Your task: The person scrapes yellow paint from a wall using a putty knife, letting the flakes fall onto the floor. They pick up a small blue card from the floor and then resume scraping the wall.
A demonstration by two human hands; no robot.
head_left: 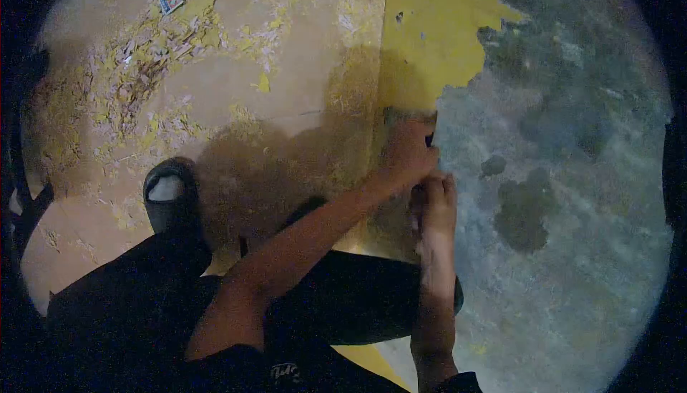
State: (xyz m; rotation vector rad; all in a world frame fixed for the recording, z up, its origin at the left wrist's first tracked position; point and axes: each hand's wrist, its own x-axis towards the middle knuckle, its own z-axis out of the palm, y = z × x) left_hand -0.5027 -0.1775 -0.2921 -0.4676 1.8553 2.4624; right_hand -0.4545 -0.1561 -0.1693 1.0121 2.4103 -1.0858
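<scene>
My left hand [411,148] is closed on a dark, flat-edged tool that looks like a scraper [411,114], its edge right at the lower end of a yellow coating [436,35]. Just below, my right hand [435,205] has its fingers curled, close to the left one. A dark bit shows beside its thumb side, but I cannot tell what it grips. The coating ends in a ragged border, and bare grey-green surface [572,200] with darker patches spreads to the right of both hands.
Yellow and pale flakes [136,71] are scattered over the tan floor [243,71] on the left. A small, colourful packet [172,0] lies among them. My foot in a dark open-toed shoe [170,192] and my dark-clothed legs [358,296] are in the lower area.
</scene>
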